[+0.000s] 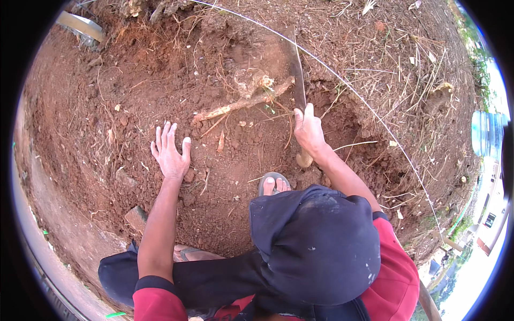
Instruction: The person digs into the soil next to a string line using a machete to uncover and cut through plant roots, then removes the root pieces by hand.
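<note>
I log the right hand (309, 130) clamped on the machete (299, 75), blade pointing far at the right end of the root (235, 108), presumably for reach, and the left hand (171, 156), fingers apart, over soil (230, 182) at left (contact unclear), likely for balance.

Soft, even daylight brightens the soil (214, 206) with only faint shadows, while the sky (482, 291) at the right burns out to white, the string (343, 78) bows with the lens's curve, the knife (299, 80) looks slightly smeared, and black rings the round view.
</note>
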{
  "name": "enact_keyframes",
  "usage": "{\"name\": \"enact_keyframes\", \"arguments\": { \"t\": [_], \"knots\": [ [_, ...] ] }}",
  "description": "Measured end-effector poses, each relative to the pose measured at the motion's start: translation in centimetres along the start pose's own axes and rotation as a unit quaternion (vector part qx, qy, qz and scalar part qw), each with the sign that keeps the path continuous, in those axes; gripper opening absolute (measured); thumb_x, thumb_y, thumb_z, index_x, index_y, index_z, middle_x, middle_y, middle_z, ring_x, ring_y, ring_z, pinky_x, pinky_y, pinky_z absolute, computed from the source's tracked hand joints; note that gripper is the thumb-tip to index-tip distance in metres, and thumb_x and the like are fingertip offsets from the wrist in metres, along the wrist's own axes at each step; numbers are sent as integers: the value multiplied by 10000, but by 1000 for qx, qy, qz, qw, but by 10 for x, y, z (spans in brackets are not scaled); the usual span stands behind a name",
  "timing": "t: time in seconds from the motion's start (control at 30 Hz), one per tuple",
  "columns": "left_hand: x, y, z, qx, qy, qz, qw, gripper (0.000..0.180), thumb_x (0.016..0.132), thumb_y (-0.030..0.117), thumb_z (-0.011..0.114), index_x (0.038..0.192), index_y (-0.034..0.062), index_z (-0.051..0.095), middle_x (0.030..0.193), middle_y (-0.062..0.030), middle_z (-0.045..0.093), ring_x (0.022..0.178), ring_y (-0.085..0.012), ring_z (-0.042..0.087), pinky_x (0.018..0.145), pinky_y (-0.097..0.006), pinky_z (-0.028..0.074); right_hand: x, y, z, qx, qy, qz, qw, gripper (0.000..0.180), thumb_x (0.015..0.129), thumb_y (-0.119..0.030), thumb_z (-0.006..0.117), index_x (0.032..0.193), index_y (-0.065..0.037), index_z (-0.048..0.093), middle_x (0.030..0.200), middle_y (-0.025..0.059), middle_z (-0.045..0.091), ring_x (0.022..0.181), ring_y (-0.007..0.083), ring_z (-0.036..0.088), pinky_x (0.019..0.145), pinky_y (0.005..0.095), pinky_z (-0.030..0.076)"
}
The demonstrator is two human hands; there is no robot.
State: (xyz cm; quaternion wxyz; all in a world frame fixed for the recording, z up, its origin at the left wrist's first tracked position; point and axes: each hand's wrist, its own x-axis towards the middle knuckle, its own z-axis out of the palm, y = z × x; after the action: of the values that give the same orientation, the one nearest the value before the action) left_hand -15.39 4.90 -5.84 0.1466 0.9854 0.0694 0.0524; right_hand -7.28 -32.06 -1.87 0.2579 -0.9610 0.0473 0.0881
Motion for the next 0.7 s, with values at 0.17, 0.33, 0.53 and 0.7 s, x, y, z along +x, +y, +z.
{"name": "enact_keyframes", "arguments": {
  "t": [0.17, 0.33, 0.53, 0.7],
  "knots": [
    [11, -4, -2, 4, 16, -2, 1000, 561, 916, 444, 533, 1396, 172, 430, 1492, -38, 382, 1430, -277, 244, 1133, -564, 134, 5, -8, -57, 61, 130, -51, 988, 253, 1002, -277, 477, 1039, -38, 404, 654, 243, 584, 554, 414, 592, 490, 504, 430],
    [6, -5, -3, 9, 17, -6, 1000, 549, 919, 400, 540, 1409, 180, 428, 1489, -32, 395, 1429, -270, 256, 1141, -539, 135, 22, -56, -143, 375, 415, -104, 823, 337, 1024, -378, 403, 978, -47, 361, 564, -3, 382, 406, 97, 411, 381, 246, 408],
    [2, -2, 0, 4, 4, -4, 1000, 560, 917, 438, 535, 1400, 174, 431, 1489, -39, 388, 1430, -274, 250, 1136, -551, 136, -3, -5, -11, -56, 12, -12, 998, 310, 989, -299, 471, 1089, -28, 356, 690, 313, 599, 649, 516, 598, 590, 573, 481],
    [9, -1, -2, 5, 10, -10, 1000, 567, 919, 461, 526, 1397, 174, 428, 1495, -39, 375, 1429, -274, 249, 1131, -560, 139, 11, 10, -65, 156, 88, -59, 982, 309, 1009, -322, 460, 1103, -42, 370, 622, 160, 552, 529, 326, 576, 478, 434, 439]
  ]
}}
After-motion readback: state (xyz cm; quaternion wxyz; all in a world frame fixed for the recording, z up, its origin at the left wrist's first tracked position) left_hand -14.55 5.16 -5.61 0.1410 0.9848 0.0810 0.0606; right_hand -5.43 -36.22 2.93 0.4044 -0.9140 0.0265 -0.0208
